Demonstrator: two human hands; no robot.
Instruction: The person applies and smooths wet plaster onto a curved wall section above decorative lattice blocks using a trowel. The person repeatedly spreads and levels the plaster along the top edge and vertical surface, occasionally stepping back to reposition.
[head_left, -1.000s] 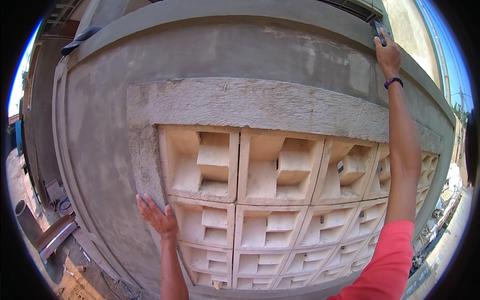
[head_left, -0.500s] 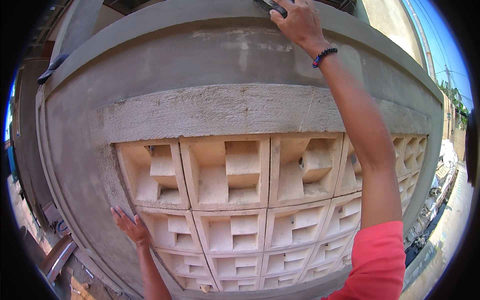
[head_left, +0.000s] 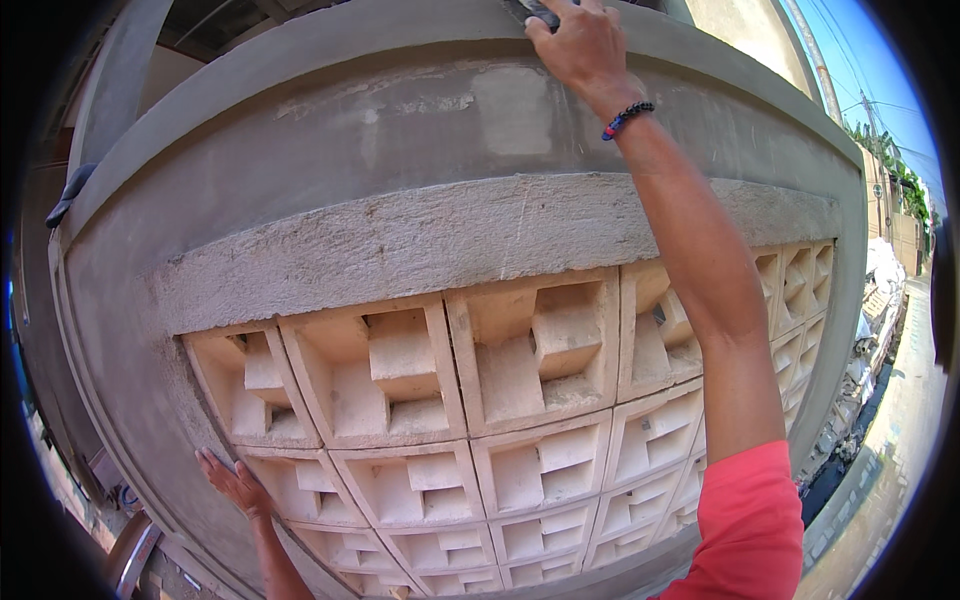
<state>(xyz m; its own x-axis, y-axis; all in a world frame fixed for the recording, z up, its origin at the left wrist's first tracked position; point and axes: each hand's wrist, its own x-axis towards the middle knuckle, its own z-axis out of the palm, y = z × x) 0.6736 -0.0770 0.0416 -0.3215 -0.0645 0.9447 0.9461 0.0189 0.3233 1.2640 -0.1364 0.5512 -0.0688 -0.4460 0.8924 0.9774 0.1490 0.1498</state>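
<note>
My right hand (head_left: 583,50) reaches high to the cement ledge (head_left: 400,27) along the top of the wall. Its fingers close around a dark plastering trowel (head_left: 530,12), partly cut off by the picture's upper edge. A dark beaded bracelet (head_left: 628,119) circles that wrist. Low at the left, my left hand (head_left: 240,487) rests with fingers spread against the grey plaster. It lies beside the left edge of a panel of cream ventilation blocks (head_left: 400,452) and holds nothing. A rough cement band (head_left: 400,240) runs above the blocks; smoother, blotchy plaster (head_left: 430,130) lies between it and the ledge.
A dark cap-like object (head_left: 70,195) sits on the wall's left corner. At the right, rubble and white sacks (head_left: 868,310) line a ditch beside a paved lane (head_left: 890,450). Boards and debris (head_left: 135,560) lie on the ground at lower left.
The view has shifted, so the wall and blocks appear farther left. My right hand with the trowel has moved right along the ledge. My left hand stays beside the blocks.
</note>
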